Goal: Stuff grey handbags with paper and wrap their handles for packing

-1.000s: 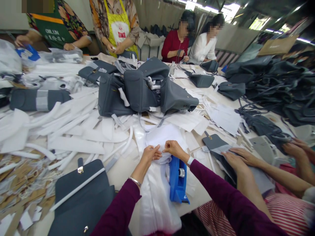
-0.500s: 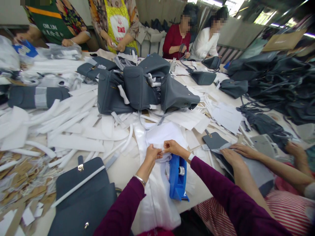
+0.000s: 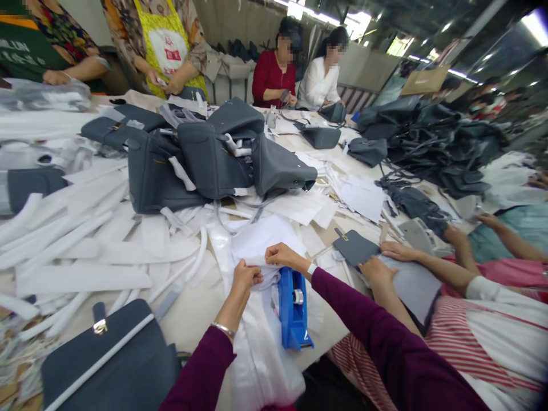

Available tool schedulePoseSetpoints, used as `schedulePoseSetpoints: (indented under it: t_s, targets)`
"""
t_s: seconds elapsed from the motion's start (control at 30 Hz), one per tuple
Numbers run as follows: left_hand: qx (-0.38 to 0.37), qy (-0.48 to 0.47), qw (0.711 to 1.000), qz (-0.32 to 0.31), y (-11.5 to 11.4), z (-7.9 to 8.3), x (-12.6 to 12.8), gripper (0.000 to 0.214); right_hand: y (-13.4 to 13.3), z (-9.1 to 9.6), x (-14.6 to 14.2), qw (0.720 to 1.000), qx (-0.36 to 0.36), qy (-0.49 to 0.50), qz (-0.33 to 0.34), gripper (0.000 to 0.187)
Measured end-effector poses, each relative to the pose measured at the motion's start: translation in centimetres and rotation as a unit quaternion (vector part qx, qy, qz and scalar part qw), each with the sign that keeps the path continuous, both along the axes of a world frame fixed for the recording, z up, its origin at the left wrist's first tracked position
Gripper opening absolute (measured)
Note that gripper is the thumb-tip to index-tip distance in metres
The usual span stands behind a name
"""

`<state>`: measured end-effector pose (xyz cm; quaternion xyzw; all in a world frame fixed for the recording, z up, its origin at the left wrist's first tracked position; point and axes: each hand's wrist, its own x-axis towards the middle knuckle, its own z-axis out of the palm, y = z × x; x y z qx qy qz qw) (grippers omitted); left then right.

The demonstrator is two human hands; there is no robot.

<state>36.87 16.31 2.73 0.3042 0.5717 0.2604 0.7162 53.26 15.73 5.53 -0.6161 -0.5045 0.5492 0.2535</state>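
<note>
Left hand (image 3: 245, 281), of the person wearing the camera: forearm angled up and inward from the lower left, maroon sleeve (image 3: 199, 371) pushed back, silver bangle (image 3: 224, 330) at the wrist, fingers narrowed in a pinch on a white wrapping sheet (image 3: 261, 245). Right hand (image 3: 285, 257): forearm reaching in from the lower right, white wristband (image 3: 312, 269) showing past the cuff, fingers curled down over the same sheet, knuckles uppermost, holding it. The two hands sit close together, almost touching, with the sheet bunched between them. Legible writing is limited to partial letters, roughly "LUN", on a green apron (image 3: 19, 43) at the far upper left; red characters on a yellow apron (image 3: 166, 48) ahead of the hands are too small to read. The sheet lies on the work table (image 3: 192, 308) directly beneath the hands, its glossy length running toward the person and past the lower edge of view, long axis roughly front to back. Just right of the hands, a blue tape dispenser (image 3: 293, 311) lies with its long axis in nearly the same direction. Ahead of the hands, dark grey leather handbags (image 3: 188, 160) are heaped among white strips; another handbag (image 3: 107, 365) with a gold clasp lies to the left, near the left hand
</note>
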Motion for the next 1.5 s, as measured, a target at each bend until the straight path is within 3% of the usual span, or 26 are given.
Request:
schedulePoseSetpoints:
  t_s: [0.23, 0.47, 0.63, 0.73, 0.93, 1.1, 1.17, 1.2, 1.27, 1.3, 1.33, 1.4, 1.5]
  targets:
    - [0.013, -0.018, 1.000, -0.002, -0.2, 0.1, -0.1, 0.027, -0.1, 0.6, -0.1, 0.999, -0.018, 0.033, -0.006, 0.005]
    - [0.022, -0.046, 0.999, -0.014, -0.3, 1.2, 0.2, 0.033, -0.2, 0.3, 0.2, 1.000, -0.012, 0.028, 0.009, 0.011]
    - [0.052, 0.016, 0.998, -0.007, -0.2, 1.3, 0.6, 0.047, 0.2, 0.1, 0.3, 0.999, 0.009, -0.030, 0.026, 0.009]
    - [0.069, 0.044, 0.997, 0.012, -0.2, 0.5, 0.7, 0.042, 0.6, 0.0, 0.3, 0.995, 0.042, -0.086, 0.027, 0.005]
    - [0.083, 0.085, 0.993, 0.016, 0.1, -1.0, 0.8, 0.035, 0.7, 0.3, 0.4, 0.990, 0.082, -0.103, -0.040, 0.006]
    - [0.111, 0.177, 0.978, -0.008, -0.6, 0.5, 0.0, 0.051, 0.6, 0.1, 1.1, 0.991, 0.099, -0.058, -0.071, 0.004]
    - [0.209, 0.262, 0.942, 0.003, -0.9, 1.6, -0.4, 0.057, 0.7, 0.0, 1.4, 0.991, 0.107, -0.037, -0.078, 0.004]
    - [0.287, 0.315, 0.905, -0.007, -1.1, 2.1, -0.5, 0.055, 0.9, 0.0, 1.6, 0.990, 0.111, -0.030, -0.082, 0.005]
    - [0.440, 0.385, 0.807, -0.079, -1.2, 2.5, -0.6, 0.042, 1.0, 0.5, 1.7, 0.988, 0.121, -0.022, -0.095, 0.005]
    - [0.492, 0.387, 0.768, -0.136, -1.0, 2.3, -0.7, 0.035, 1.0, 1.0, 1.7, 0.986, 0.127, -0.022, -0.103, 0.004]
    - [0.517, 0.366, 0.749, -0.194, -0.8, 1.7, -0.7, 0.030, 1.0, 1.5, 1.6, 0.984, 0.134, -0.023, -0.112, 0.003]
    - [0.530, 0.305, 0.737, -0.287, 0.0, -0.5, -0.8, 0.025, 1.1, 2.9, 1.5, 0.980, 0.148, -0.031, -0.128, 0.001]
    - [0.526, 0.264, 0.754, -0.293, 1.5, -4.8, -0.4, 0.031, 1.4, 5.2, 1.5, 0.971, 0.183, -0.022, -0.150, 0.003]
